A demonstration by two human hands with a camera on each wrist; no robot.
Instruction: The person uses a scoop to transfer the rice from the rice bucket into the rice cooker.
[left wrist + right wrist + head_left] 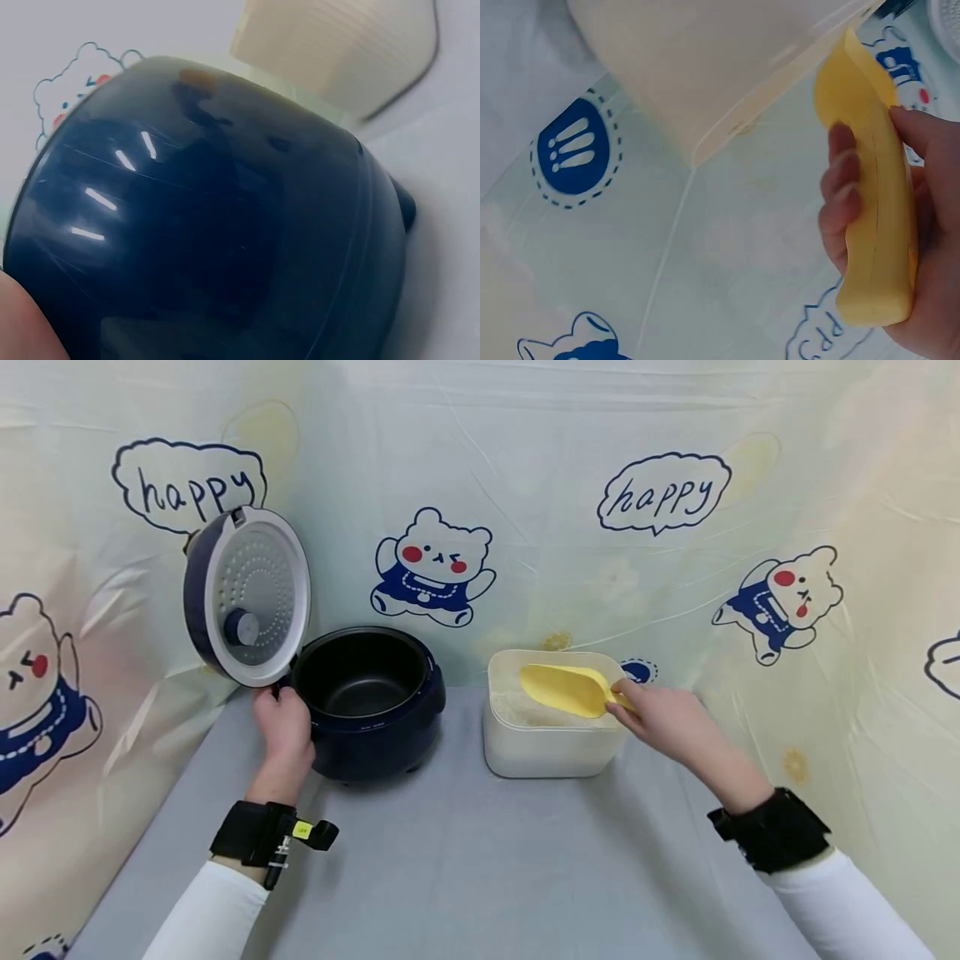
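two white sleeves with black wrist straps are seen nearest, over a grey table [465,860]. the left hand [283,731] is laid against the left side of a dark blue rice cooker [371,710]; whether its fingers are curled on the body or only resting there cannot be told, as they are hidden in the head view and only a sliver of skin is shown by the left wrist camera. just beyond its fingers the cooker's lid [247,597] is stood open and upright, and the black inner pot is seen to their right. the right hand [660,714] is wrapped round the handle of a yellow scoop [566,687], fingers on one side and thumb on the other. beyond the fingertips the scoop's bowl is held over the white rice in a white container [551,747]. behind everything a bear-printed sheet [435,568] is hung.
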